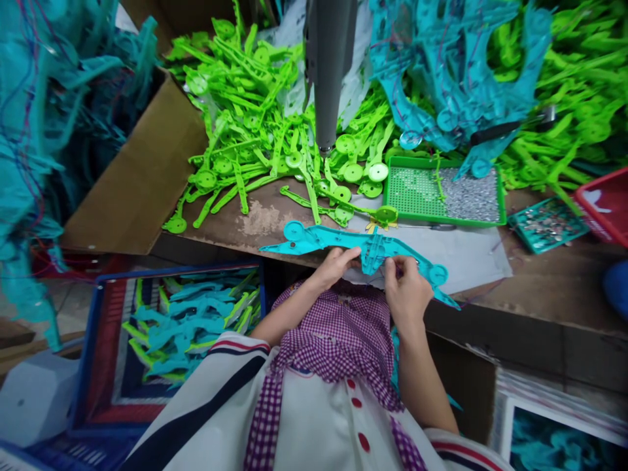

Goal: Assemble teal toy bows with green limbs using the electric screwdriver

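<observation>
A long teal plastic part [314,239] with round ends lies across the near edge of the brown table [540,281]. My left hand [336,265] grips its underside near the middle. My right hand [405,288] pinches it just right of the ribbed centre. A grey vertical tool shaft [328,72] hangs above the table, behind the part. A green tray [444,194] of small silver pieces sits beyond my right hand.
Heaps of bright green plastic parts [255,118] cover the back of the table, with teal ones [451,65] at right. A blue crate [98,366] of assembled teal-and-green parts stands low left. A cardboard box [142,176], a small teal tray [547,226] and a red basket [606,203] lie around.
</observation>
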Tool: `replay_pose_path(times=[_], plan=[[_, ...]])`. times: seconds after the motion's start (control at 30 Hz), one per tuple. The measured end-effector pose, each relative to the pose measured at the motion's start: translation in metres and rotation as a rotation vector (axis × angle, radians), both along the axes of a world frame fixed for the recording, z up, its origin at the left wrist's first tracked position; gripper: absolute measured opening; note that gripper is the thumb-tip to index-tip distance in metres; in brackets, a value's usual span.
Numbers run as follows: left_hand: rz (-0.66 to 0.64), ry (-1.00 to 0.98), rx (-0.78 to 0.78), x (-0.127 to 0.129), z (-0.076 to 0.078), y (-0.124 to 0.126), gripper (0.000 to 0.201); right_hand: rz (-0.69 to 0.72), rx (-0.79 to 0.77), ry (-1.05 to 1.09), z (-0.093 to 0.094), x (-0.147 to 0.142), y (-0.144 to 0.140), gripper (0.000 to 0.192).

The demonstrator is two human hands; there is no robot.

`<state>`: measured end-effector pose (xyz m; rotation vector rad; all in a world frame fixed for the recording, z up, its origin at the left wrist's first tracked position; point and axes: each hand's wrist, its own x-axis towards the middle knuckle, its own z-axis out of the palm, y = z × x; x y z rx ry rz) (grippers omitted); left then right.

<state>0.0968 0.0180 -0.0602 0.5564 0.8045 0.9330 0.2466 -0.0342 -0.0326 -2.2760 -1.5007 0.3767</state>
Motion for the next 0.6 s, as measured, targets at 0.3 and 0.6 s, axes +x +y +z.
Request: replay_pose_path(times=[0.3,0.6], plan=[[-0.053,-0.023,0.006,-0.004,0.0,0.003,0.048,0.1,0.105,-0.014,-0.004,-0.005,-0.001,0.038],[-0.268,0.277,0.07,-0.014,-0.001,0.01,0.055,0.14,-0.072,0.005,0.008,-0.006,0.019,0.033]])
